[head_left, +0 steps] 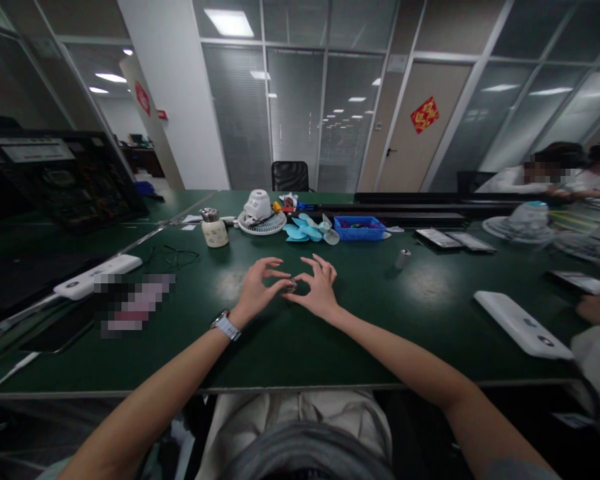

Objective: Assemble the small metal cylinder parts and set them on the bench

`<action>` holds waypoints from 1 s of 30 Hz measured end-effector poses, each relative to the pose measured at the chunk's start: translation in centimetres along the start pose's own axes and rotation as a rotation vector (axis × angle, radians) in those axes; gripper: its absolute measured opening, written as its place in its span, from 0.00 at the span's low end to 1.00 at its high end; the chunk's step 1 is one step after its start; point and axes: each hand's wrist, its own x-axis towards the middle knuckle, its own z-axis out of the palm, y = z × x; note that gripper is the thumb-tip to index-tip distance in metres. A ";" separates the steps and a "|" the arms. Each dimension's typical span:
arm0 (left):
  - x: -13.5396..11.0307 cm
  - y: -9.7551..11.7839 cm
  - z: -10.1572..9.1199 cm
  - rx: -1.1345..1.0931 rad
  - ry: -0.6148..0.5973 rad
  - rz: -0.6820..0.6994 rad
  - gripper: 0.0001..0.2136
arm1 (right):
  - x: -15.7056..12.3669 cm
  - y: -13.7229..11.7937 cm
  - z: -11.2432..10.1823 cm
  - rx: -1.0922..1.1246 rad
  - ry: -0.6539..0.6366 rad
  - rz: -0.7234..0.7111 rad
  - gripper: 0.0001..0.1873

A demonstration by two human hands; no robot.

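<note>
My left hand (258,288) and my right hand (319,288) meet over the middle of the green table (290,347). Thumb and forefinger of both hands pinch one small dark round part (291,287) between them, and the other fingers are raised and spread. A watch with a pale strap (226,325) sits on my left wrist. Beyond the hands lie a white fan grille with its motor housing (260,215), a light blue fan blade (306,230) and a blue tray of small parts (359,228). A small metal cylinder (403,258) stands to the right.
A small white bottle (215,228) stands at the back left, with a black cable beside it. White power strips lie at the left (98,275) and right (523,325). Other people sit at the far right, and a person's hand (599,308) rests there.
</note>
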 end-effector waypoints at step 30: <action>0.5 -1.2 0.0 0.119 0.144 0.063 0.11 | -0.8 0.0 0.4 0.013 0.056 -0.048 0.21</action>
